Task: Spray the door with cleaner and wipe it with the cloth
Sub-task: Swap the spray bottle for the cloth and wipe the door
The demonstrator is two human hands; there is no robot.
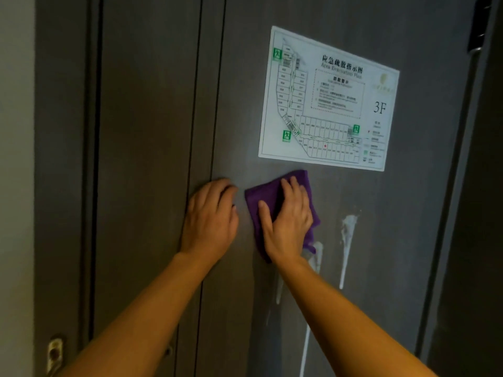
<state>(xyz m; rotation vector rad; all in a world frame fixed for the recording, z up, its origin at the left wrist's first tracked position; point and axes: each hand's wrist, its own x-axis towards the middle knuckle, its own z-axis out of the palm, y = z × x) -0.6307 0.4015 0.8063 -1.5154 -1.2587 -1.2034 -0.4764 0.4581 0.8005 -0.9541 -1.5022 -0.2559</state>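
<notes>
A dark grey door point(381, 240) fills most of the view. My right hand point(288, 221) presses a folded purple cloth point(257, 202) flat against the door, just below a white evacuation plan sheet. My left hand point(212, 216) rests flat on the door's left edge, fingers together, holding nothing. White foam cleaner point(347, 235) runs down the door in streaks to the right of the cloth and below it. No spray bottle is in view.
A white evacuation plan sheet point(329, 102) marked 3F is stuck on the door at upper right. The grey door frame point(147, 159) stands to the left, with a brass latch plate point(54, 355) at lower left. A dark hinge point(479, 25) sits at the top right.
</notes>
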